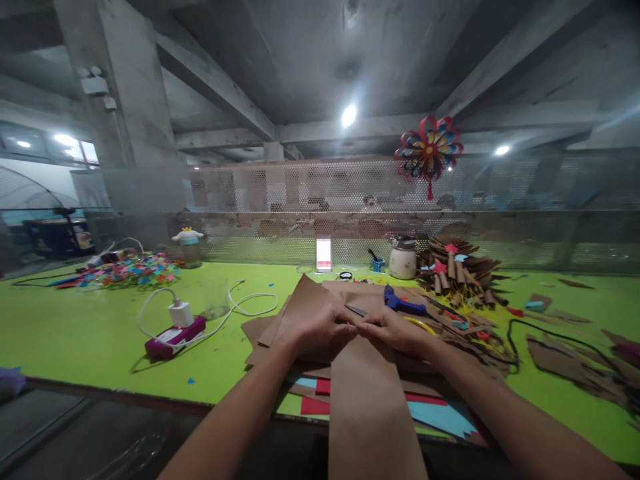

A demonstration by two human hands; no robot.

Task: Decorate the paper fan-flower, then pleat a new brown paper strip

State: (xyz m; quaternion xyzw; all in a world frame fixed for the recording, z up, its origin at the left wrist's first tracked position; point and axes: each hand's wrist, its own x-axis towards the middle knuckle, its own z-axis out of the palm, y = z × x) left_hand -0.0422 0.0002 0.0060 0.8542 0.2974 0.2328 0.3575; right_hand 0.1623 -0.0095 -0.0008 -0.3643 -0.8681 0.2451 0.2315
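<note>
Left hand (331, 325) and right hand (393, 330), fingers nearly closed, pinch the far end of a brown paper strip (375, 413) across the near edge of the worktop (100, 347), apparently steadying it. Beyond, a blue glue gun (406, 305) seems placed within reach. Left, a purple power strip's (175, 338) label is unreadable.

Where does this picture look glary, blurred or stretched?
In the head view, a ceiling lamp flares white against dim concrete; also in the head view, the upright screen is mostly blown out, the brown scraps far right look soft and stretched, while the left hand and right hand read clearer.
</note>
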